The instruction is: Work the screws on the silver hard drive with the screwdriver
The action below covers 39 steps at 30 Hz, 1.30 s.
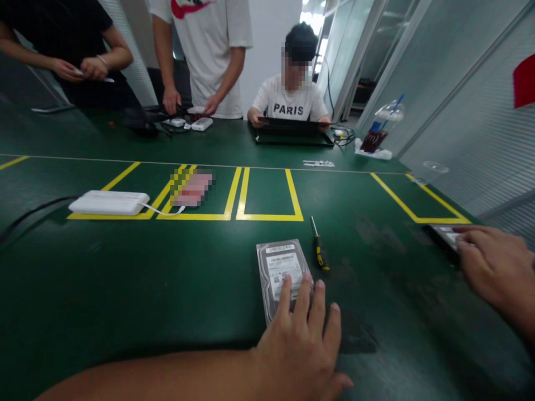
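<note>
Drive [276,273]: label up, on the tabletop [167,312], well in from the far and right edges. Long axis points toward the far edge, far end leaning slightly left. Left hand [303,342] nearer; from it the drive lies forward and a little left. That hand open, fingers spread over the drive's near right part. Screwdriver [320,253] just beyond, right of the drive. Right hand [493,262] well apart, near the right edge, curled over a black unit [446,236]; cannot tell if gripping.
</note>
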Available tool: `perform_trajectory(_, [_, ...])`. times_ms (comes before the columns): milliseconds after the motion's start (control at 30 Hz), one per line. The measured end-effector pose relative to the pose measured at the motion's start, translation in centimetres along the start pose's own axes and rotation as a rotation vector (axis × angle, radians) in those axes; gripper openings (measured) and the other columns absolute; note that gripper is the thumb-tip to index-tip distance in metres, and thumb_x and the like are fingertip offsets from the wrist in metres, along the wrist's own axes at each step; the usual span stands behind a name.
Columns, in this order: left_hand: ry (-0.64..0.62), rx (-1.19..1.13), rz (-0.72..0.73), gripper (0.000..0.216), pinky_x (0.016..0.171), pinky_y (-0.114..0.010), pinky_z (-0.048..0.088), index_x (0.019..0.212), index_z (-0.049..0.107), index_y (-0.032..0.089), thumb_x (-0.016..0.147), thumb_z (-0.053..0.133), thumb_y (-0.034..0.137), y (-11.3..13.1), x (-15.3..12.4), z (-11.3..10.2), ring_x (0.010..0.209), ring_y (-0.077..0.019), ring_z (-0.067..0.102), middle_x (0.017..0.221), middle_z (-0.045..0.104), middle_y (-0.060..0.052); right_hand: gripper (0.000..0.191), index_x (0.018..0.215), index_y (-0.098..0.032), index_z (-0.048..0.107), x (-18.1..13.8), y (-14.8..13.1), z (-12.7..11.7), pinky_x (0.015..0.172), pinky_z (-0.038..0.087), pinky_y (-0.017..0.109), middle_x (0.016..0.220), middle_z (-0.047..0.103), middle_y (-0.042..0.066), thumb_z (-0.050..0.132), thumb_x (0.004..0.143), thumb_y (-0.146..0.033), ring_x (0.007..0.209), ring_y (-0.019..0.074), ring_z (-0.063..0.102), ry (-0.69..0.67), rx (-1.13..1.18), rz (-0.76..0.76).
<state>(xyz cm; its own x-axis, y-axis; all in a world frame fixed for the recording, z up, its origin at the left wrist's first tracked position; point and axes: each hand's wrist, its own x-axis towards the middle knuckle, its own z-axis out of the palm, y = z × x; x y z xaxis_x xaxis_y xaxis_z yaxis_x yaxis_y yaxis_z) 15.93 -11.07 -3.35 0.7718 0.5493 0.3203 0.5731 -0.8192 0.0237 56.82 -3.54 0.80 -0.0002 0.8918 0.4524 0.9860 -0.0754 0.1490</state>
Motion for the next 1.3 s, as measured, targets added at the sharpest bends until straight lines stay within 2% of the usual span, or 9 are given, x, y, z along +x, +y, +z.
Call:
perform_trajectory(200, [-0.025, -0.046, 0.024, 0.069, 0.109, -0.068, 0.024, 0.139, 0.048, 0.003, 0.100, 0.037, 0.058, -0.5, 0.0, 0.0, 0.136, -0.0481, 0.038, 0.142, 0.052, -0.022, 0.031, 0.073, -0.022, 0.050, 2.3, -12.5, -5.1, 0.088, 0.042, 0.047, 0.103, 0.066, 0.014, 0.031, 0.096, -0.032, 0.102, 0.0281, 0.058, 0.116, 0.466, -0.258])
perform_trajectory(367, [-0.020, -0.044, 0.055, 0.057, 0.107, -0.068, 0.029, 0.132, 0.056, 0.004, 0.101, 0.038, 0.050, -0.9, 0.1, -0.1, 0.133, -0.0472, 0.042, 0.136, 0.058, -0.019, 0.028, 0.075, -0.021, 0.049, 2.1, -20.5, -8.3, 0.088, 0.040, 0.041, 0.106, 0.063, 0.008, 0.037, 0.098, -0.028, 0.103, 0.0229, 0.055, 0.025, 0.790, -0.285])
perform_trajectory(500, [-0.009, -0.059, 0.053, 0.052, 0.107, -0.067, 0.032, 0.127, 0.059, 0.007, 0.102, 0.037, 0.047, -1.3, 0.3, -0.1, 0.132, -0.0448, 0.043, 0.133, 0.060, -0.017, 0.024, 0.083, -0.020, 0.055, 1.1, -24.4, -9.8, 0.082, 0.043, 0.032, 0.100, 0.062, 0.005, 0.041, 0.100, -0.029, 0.095, 0.0169, 0.057, -0.091, 1.127, -0.158])
perform_trajectory(800, [0.002, -0.109, 0.008, 0.044, 0.108, -0.069, 0.032, 0.127, 0.058, 0.012, 0.099, 0.045, 0.044, -1.2, 0.6, 0.5, 0.131, -0.0416, 0.045, 0.131, 0.059, -0.018, 0.027, 0.076, -0.019, 0.055, -0.7, -26.4, -4.9, 0.054, 0.034, 0.024, 0.065, 0.046, -0.005, 0.055, 0.093, -0.039, 0.060, 0.0089, 0.041, -0.343, 1.494, 0.239])
perform_trajectory(967, [-0.023, -0.216, -0.052, 0.038, 0.110, -0.066, 0.032, 0.117, 0.059, 0.014, 0.093, 0.056, 0.045, -1.1, 1.1, -0.5, 0.129, -0.0380, 0.049, 0.121, 0.064, -0.015, 0.028, 0.077, -0.018, 0.059, -1.0, -26.0, -3.0, 0.052, 0.032, 0.024, 0.063, 0.048, -0.005, 0.060, 0.091, -0.043, 0.057, 0.0081, 0.039, -0.383, 1.578, 0.330])
perform_trajectory(1033, [-0.006, -0.315, -0.088, 0.027, 0.111, -0.061, 0.033, 0.106, 0.060, 0.017, 0.093, 0.057, 0.040, -1.3, 1.5, -1.4, 0.112, -0.0306, 0.059, 0.106, 0.068, -0.010, 0.028, 0.080, -0.019, 0.059, -1.1, -26.1, -3.0, 0.053, 0.033, 0.023, 0.067, 0.051, -0.004, 0.060, 0.091, -0.044, 0.058, 0.0083, 0.042, -0.394, 1.629, 0.330])
perform_trajectory(1100, [0.114, -0.334, -0.124, 0.015, 0.107, -0.056, 0.037, 0.096, 0.059, 0.016, 0.095, 0.053, 0.030, -2.1, 2.0, -2.3, 0.088, -0.0234, 0.062, 0.088, 0.067, -0.006, 0.027, 0.083, -0.019, 0.059, -1.2, -26.2, -3.1, 0.055, 0.034, 0.023, 0.070, 0.053, -0.004, 0.060, 0.091, -0.045, 0.061, 0.0085, 0.044, -0.400, 1.698, 0.339])
perform_trajectory(1233, [0.411, -0.249, -0.183, 0.013, 0.079, -0.044, 0.045, 0.085, 0.058, 0.017, 0.095, 0.053, 0.023, -4.4, 3.0, -3.4, 0.081, -0.0239, 0.056, 0.084, 0.065, -0.006, 0.024, 0.081, -0.019, 0.059, -1.6, -26.8, -3.3, 0.057, 0.034, 0.022, 0.071, 0.052, -0.004, 0.064, 0.089, -0.042, 0.061, 0.0078, 0.042, -0.480, 1.958, 0.439])
perform_trajectory(1300, [0.474, -0.259, -0.230, 0.009, 0.077, -0.042, 0.044, 0.088, 0.060, 0.017, 0.094, 0.057, 0.024, -5.6, 3.3, -3.4, 0.083, -0.0238, 0.055, 0.086, 0.065, -0.006, 0.022, 0.080, -0.019, 0.059, -1.8, -27.1, -3.5, 0.058, 0.034, 0.022, 0.071, 0.051, -0.004, 0.066, 0.087, -0.039, 0.061, 0.0077, 0.041, -0.540, 2.102, 0.505])
